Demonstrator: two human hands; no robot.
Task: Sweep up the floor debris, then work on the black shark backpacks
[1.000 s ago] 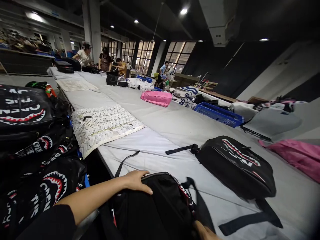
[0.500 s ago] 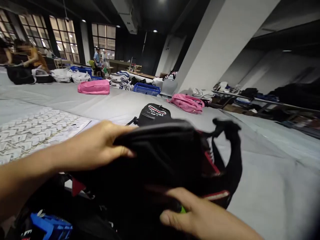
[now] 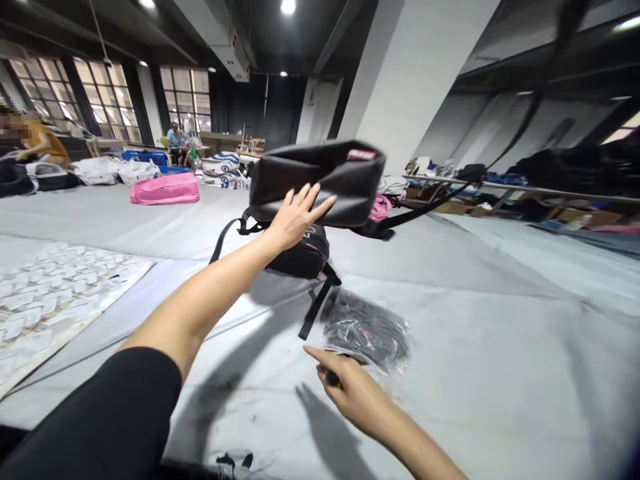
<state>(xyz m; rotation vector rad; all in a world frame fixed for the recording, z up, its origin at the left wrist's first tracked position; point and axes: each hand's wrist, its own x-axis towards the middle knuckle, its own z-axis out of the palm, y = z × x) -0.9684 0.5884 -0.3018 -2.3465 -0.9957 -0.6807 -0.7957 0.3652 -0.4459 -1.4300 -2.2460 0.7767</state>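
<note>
A black backpack [image 3: 320, 183] with a small red label is up above the table, tilted, its straps swinging out to both sides. Against its near face lies my left hand [image 3: 295, 220], fingers spread flat. Lower down, my right hand [image 3: 350, 383] is over the table with its index finger stretched out. The other fingers curl around a small dark tool [image 3: 333, 379], mostly hidden in the palm. Just beyond that hand lies a clear plastic bag [image 3: 367, 330] with dark contents. Another black backpack [image 3: 303, 257] sits on the table, partly hidden behind the raised one.
White pieces in rows [image 3: 55, 287] lie on the left of the grey table cover [image 3: 475, 353]. A pink bag [image 3: 165, 189] and white bags [image 3: 103, 171] are farther back. A person in orange [image 3: 43, 140] is at the far left. A pillar [image 3: 415, 80] rises behind the table.
The black backpack has moved up and away from me. My left hand went from gripping its edge to lying spread on it. My right hand has come off the backpack. The plastic bag now shows.
</note>
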